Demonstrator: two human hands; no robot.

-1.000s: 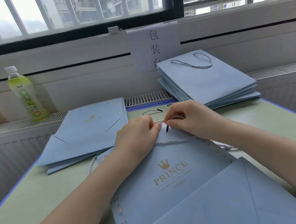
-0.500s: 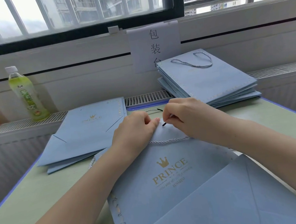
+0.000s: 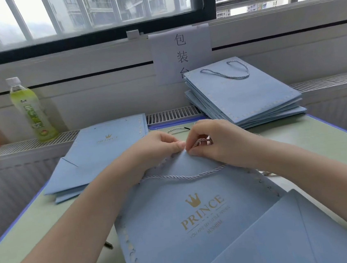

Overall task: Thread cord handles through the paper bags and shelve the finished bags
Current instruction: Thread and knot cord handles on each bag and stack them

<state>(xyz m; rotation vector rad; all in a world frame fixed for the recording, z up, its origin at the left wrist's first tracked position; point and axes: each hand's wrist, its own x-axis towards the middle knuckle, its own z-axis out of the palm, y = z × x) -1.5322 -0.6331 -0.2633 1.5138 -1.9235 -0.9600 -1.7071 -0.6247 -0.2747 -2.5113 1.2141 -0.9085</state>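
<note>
The pale green counter (image 3: 28,228) with its blue edge runs under a barred window, and most of its near half is covered by a flat light-blue paper bag (image 3: 199,225) printed with a gold crown and the word PRINCE. This bag lies face up with its top edge pointing away toward the window. A stack of similar blue bags (image 3: 243,96) sits at the far right, partly on the radiator ledge, and the top one has a cord loop lying on it. A lower pile of flat blue bags (image 3: 98,158) rests at the far left of the counter, touching nothing else.

Both hands meet at the top edge of the near bag. The left hand (image 3: 157,148) has its fingers curled and pinches that top edge. The right hand (image 3: 214,142) is curled round a twisted cord (image 3: 201,143), pinching it right against the bag edge (whether the tip has passed through a hole cannot be told). A pale cord handle (image 3: 186,176) already lies in a shallow curve across the bag just below the hands. Another cord (image 3: 176,130) with a dark tip lies on the counter just beyond the knuckles.

A green drink bottle (image 3: 31,110) stands upright on the ledge at far left, and a paper sign (image 3: 181,53) hangs on the wall.
</note>
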